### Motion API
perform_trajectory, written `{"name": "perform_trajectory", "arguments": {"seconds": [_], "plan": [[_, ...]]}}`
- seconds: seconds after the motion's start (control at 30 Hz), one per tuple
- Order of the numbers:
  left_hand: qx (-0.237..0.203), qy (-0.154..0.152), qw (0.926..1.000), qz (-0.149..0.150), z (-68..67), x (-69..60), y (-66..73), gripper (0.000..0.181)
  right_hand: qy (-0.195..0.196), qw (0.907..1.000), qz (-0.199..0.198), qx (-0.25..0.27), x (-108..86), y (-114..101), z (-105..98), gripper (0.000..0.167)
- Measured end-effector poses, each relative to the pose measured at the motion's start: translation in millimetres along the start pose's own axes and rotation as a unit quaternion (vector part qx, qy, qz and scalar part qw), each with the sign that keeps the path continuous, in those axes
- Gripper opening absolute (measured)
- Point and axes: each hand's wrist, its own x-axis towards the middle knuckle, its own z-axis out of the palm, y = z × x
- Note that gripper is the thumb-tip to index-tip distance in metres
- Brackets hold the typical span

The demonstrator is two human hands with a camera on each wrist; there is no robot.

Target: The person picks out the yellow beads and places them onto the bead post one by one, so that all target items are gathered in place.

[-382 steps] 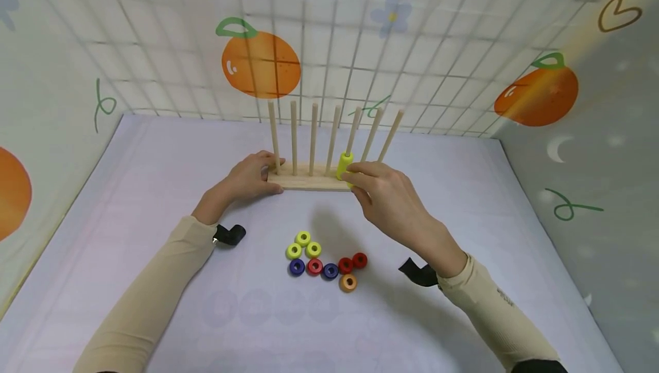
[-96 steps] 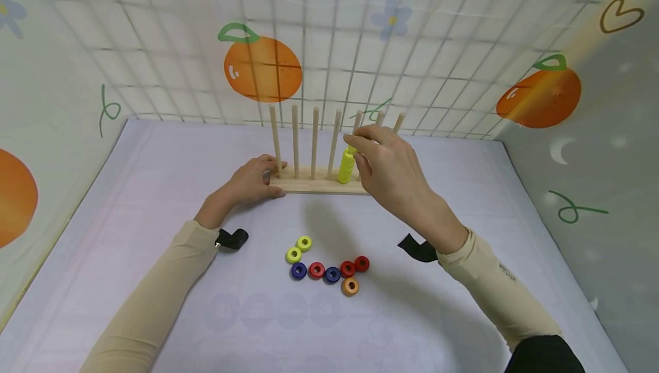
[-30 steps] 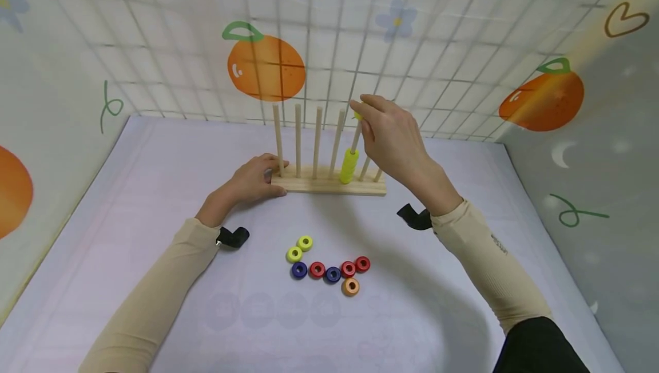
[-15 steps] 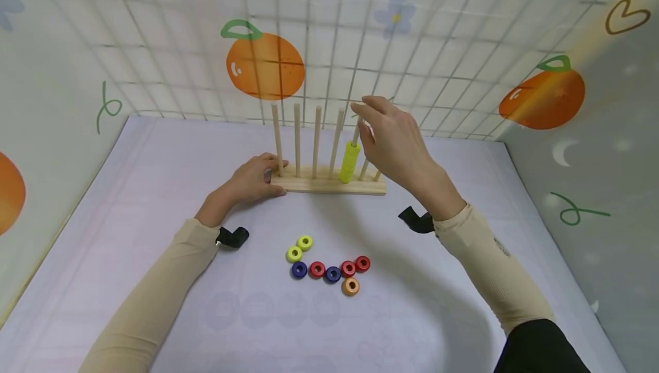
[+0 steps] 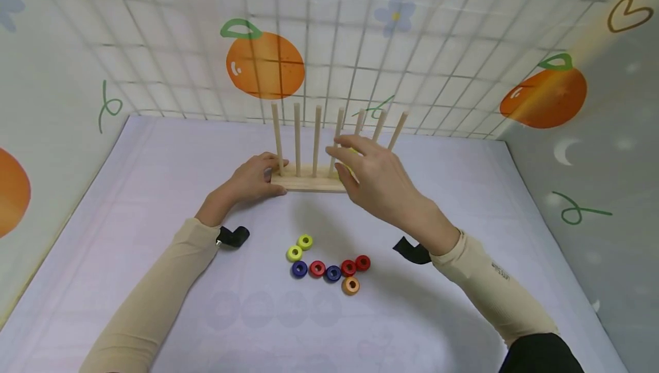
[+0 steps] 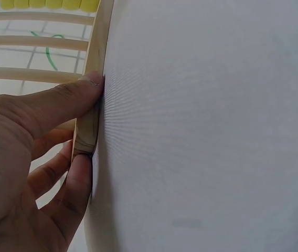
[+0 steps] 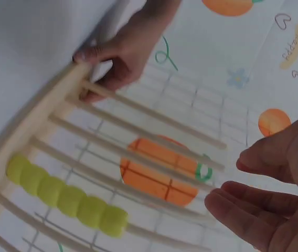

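Note:
A wooden peg rack [image 5: 309, 184] with several upright pegs stands at the back of the table. My left hand [image 5: 249, 177] grips the rack's left end, the thumb [image 6: 70, 102] along its front edge. A stack of yellow beads [image 7: 67, 197] sits on one peg; in the head view my right hand mostly covers it. My right hand [image 5: 378, 184] hovers in front of that peg, fingers apart and holding nothing. In the right wrist view, the right fingers [image 7: 254, 210] are beyond the peg tips, apart from the beads.
Loose beads lie in front of the rack: two yellow beads [image 5: 294, 253], two blue beads [image 5: 333, 274], three red beads [image 5: 317, 269] and an orange bead [image 5: 350, 286]. Behind the rack hangs a grid-patterned curtain [image 5: 340, 47] with printed oranges.
A yellow bead left the right fingers at the peg's top and joined the stack. My right hand then came down and left. One loose yellow bead went from the table earlier. The left hand stays.

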Motion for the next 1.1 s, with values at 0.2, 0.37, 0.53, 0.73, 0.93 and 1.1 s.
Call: {"name": "perform_trajectory", "arguments": {"seconds": [0.2,0.37,0.53,0.73,0.93,1.1], "plan": [[0.003,0.000,1.0000,0.009,1.2,1.4,-1.6,0.071,-0.052,0.9982,-0.018,0.025,-12.7,-12.3,24.5,0.028],[0.002,0.005,0.9999,0.014,-0.3,0.7,-1.3,0.070,-0.115,0.9925,-0.024,0.032,-24.5,-21.8,46.7,0.029],[0.003,0.004,0.9999,0.016,0.8,1.1,-2.7,0.070,-0.182,0.9820,-0.031,0.039,-37.4,-30.9,68.2,0.029],[0.002,0.003,0.9999,0.014,1.0,0.2,-1.9,0.071,-0.231,0.9712,-0.022,0.055,-46.2,-37.4,86.6,0.032],[0.004,0.001,0.9999,0.012,-0.1,0.2,-1.4,0.071,-0.268,0.9606,-0.023,0.070,-54.1,-38.8,102.5,0.033],[0.001,0.002,0.9999,0.013,-0.8,0.2,-1.3,0.070,-0.276,0.9571,-0.021,0.087,-56.6,-39.1,108.7,0.027]]}}
